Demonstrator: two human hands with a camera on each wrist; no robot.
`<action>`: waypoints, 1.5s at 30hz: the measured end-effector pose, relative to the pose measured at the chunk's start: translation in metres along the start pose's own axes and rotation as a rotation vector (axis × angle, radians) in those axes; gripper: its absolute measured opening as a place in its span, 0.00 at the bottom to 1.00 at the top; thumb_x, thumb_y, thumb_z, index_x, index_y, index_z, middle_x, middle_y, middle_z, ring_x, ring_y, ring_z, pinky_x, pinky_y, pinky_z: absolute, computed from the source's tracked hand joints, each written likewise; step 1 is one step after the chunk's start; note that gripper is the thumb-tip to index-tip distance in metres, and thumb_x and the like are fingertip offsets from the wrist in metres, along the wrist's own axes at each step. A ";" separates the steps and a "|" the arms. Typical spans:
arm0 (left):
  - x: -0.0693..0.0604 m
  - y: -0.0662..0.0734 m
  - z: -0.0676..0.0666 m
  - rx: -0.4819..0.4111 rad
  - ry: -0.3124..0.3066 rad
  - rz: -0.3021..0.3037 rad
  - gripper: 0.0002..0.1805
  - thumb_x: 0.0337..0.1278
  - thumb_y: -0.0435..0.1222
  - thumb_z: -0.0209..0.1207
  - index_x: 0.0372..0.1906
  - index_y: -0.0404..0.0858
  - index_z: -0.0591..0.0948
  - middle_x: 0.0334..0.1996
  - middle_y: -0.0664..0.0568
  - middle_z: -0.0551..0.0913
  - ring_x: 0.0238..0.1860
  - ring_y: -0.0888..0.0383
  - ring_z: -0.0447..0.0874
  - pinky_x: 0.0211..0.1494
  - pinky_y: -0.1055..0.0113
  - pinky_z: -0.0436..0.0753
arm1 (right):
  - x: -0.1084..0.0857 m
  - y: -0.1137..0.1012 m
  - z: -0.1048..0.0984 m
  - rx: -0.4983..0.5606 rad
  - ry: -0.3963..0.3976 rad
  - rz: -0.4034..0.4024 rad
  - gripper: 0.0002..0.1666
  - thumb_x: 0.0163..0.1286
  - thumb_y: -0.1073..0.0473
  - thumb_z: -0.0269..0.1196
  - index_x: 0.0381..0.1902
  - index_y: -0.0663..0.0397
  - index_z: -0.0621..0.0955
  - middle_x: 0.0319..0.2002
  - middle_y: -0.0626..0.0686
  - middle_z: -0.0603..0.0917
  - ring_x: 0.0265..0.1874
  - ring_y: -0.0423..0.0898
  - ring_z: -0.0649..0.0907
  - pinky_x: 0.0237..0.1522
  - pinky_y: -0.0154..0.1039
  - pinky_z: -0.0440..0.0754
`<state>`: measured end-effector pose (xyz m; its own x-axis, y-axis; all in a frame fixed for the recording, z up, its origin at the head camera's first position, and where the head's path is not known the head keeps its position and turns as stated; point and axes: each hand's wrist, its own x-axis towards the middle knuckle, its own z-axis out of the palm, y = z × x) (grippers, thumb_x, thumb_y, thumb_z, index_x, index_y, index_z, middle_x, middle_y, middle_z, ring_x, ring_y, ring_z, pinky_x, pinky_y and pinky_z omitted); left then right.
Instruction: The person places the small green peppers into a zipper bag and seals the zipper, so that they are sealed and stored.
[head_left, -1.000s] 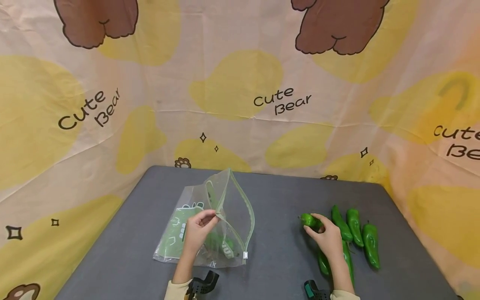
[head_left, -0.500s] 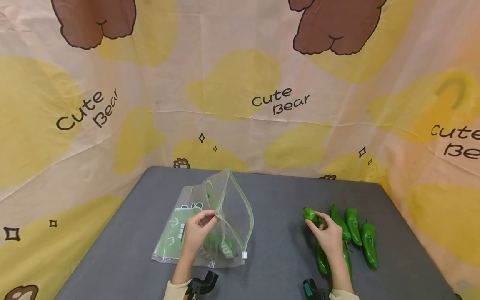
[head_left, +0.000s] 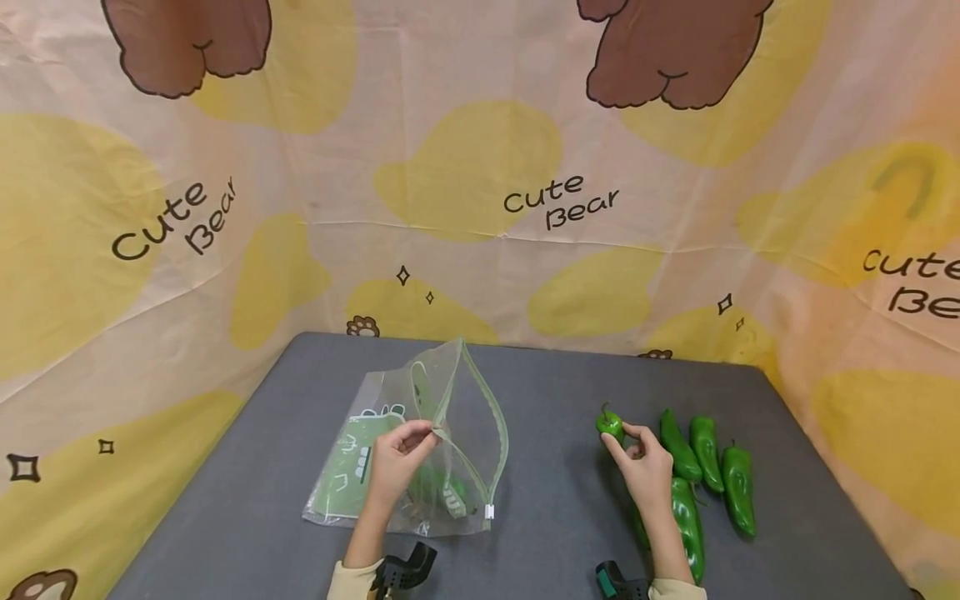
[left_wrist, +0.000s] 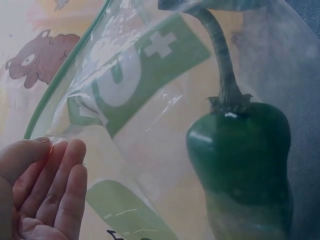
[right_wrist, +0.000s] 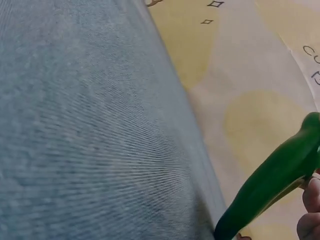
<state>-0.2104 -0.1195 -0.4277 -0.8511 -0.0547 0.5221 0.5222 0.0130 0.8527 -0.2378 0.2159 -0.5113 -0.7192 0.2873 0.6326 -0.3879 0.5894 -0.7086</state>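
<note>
My left hand point(head_left: 397, 467) pinches the mouth edge of a clear slider bag point(head_left: 480, 425) with green trim and a green print. The bag's mouth gapes toward the right. Through its film, the left wrist view shows a green pepper point(left_wrist: 242, 160) with a curved stem; my left fingertips point(left_wrist: 75, 150) grip the rim beside it. Over on the right, my right hand point(head_left: 648, 471) holds another green pepper point(head_left: 610, 425) between thumb and fingers, stem upward, above the table. In the right wrist view that pepper point(right_wrist: 275, 182) slants beside fingertips at the edge.
Several more green peppers lie right of my right hand, among them a far-right pepper point(head_left: 739, 492) and a nearer pepper point(head_left: 687, 529). One is partly hidden by the right forearm. Grey table point(head_left: 555, 400); a printed cloth point(head_left: 465, 167) hangs behind and at the sides.
The pepper in my right hand has risen and its stem has swung from pointing left to pointing up. That hand has shifted slightly left. My left hand keeps its place on the bag.
</note>
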 end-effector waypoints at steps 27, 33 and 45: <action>0.007 0.000 0.007 0.006 -0.069 0.061 0.05 0.40 0.12 0.56 0.28 0.17 0.76 0.25 0.30 0.78 0.28 0.65 0.80 0.33 0.75 0.81 | -0.002 0.037 0.008 -0.096 0.118 -0.208 0.27 0.45 0.59 0.73 0.47 0.41 0.80 0.26 0.43 0.77 0.14 0.34 0.67 0.14 0.27 0.64; 0.005 0.000 0.006 0.043 -0.067 0.048 0.05 0.41 0.13 0.56 0.28 0.18 0.77 0.24 0.32 0.79 0.28 0.64 0.80 0.31 0.76 0.80 | -0.003 0.027 0.020 -0.072 0.104 -0.284 0.27 0.44 0.58 0.73 0.46 0.44 0.81 0.25 0.47 0.81 0.10 0.33 0.64 0.10 0.26 0.60; 0.002 -0.004 0.008 0.008 -0.060 0.023 0.05 0.42 0.14 0.56 0.29 0.17 0.76 0.25 0.32 0.79 0.28 0.65 0.80 0.32 0.75 0.81 | 0.004 -0.011 0.005 -0.186 0.057 -0.209 0.24 0.48 0.53 0.71 0.37 0.66 0.78 0.22 0.57 0.80 0.11 0.37 0.71 0.09 0.34 0.70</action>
<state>-0.2145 -0.1117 -0.4301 -0.8406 0.0058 0.5417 0.5417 0.0217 0.8403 -0.2389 0.2069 -0.5026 -0.5991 0.1840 0.7792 -0.4077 0.7674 -0.4948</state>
